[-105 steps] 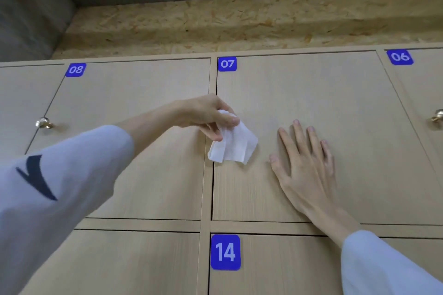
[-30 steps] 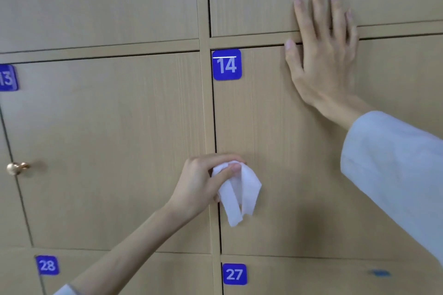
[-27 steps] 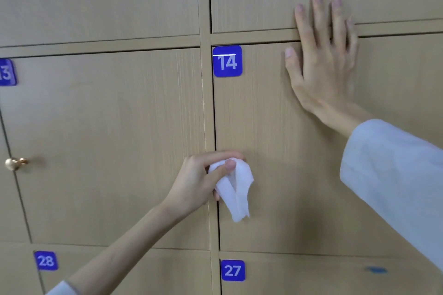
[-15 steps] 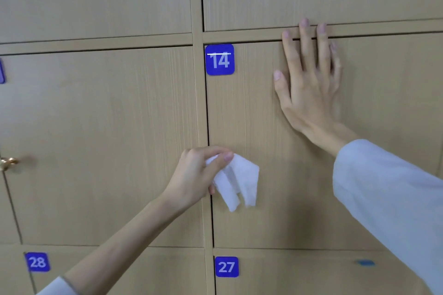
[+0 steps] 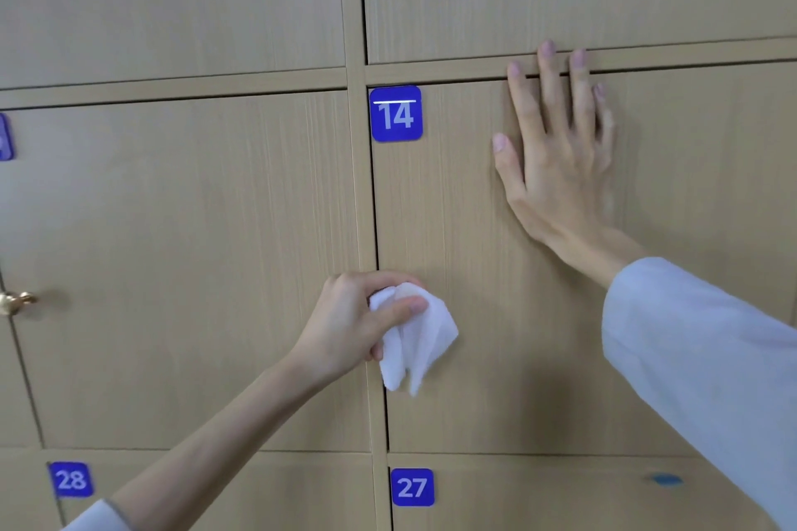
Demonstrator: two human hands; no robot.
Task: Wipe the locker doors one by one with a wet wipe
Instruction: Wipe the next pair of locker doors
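Observation:
A wall of light wood locker doors fills the head view. Door 14 [image 5: 483, 379] carries a blue number tag [image 5: 396, 113] at its top left corner. My left hand [image 5: 358, 321] pinches a crumpled white wet wipe [image 5: 420, 341] against the left edge of door 14, about halfway down. The wipe hangs below my thumb. My right hand [image 5: 556, 160] lies flat on the upper part of door 14, fingers straight and fingertips reaching the rail above it.
Door 27 [image 5: 539, 496] lies below door 14 and has a small blue mark [image 5: 666, 479] on it. Door 28 [image 5: 207, 491] is at the lower left. A brass knob [image 5: 15, 302] sticks out at the left edge.
The view dropped from door 07 to door 14 with both hands. In the last second my right hand slid down onto door 14, and the wipe shifted slightly at the door's left edge.

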